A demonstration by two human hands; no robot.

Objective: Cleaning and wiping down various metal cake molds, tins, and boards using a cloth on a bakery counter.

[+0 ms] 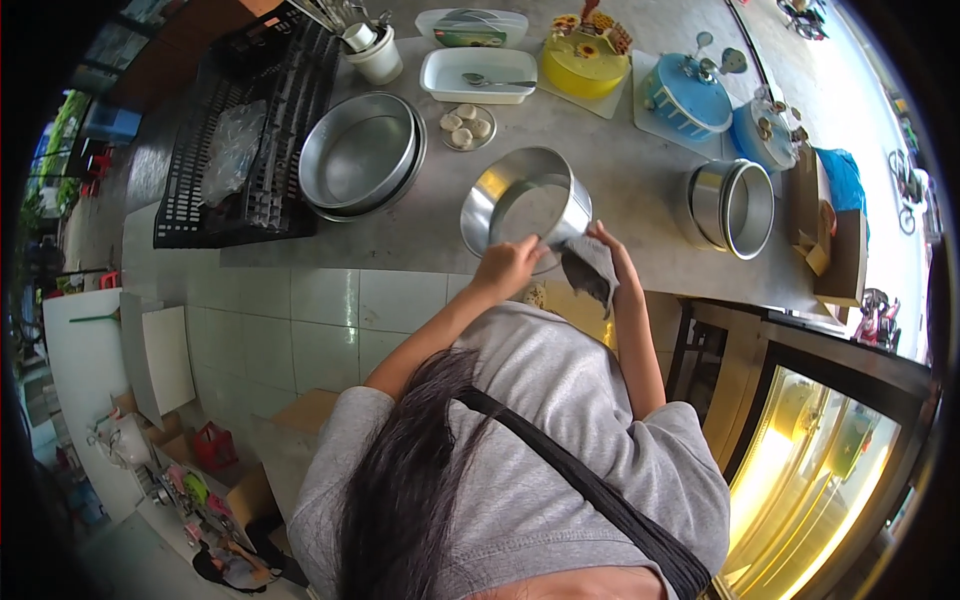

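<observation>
A round silvery cake tin [573,207] is tilted at the near edge of the metal table [420,240]. My left hand [507,268] is closed on the tin's near rim. A grey cloth [592,267] hangs from my right hand [615,262], whose fingers are closed on it beside the tin's right wall. Whether the cloth touches the tin is hard to tell. Left of the tin, larger round pans [360,150] sit one inside another. Just behind it lies a small plate of pale round pieces [467,128].
Black plastic crates [250,140] stand at the left, near a white pot of utensils [377,58]. A white tray [478,76] holding a spoon, a yellow cake [583,65] and blue cakes [688,95] line the back. Round tins [732,208] and cardboard boxes [830,235] stand right.
</observation>
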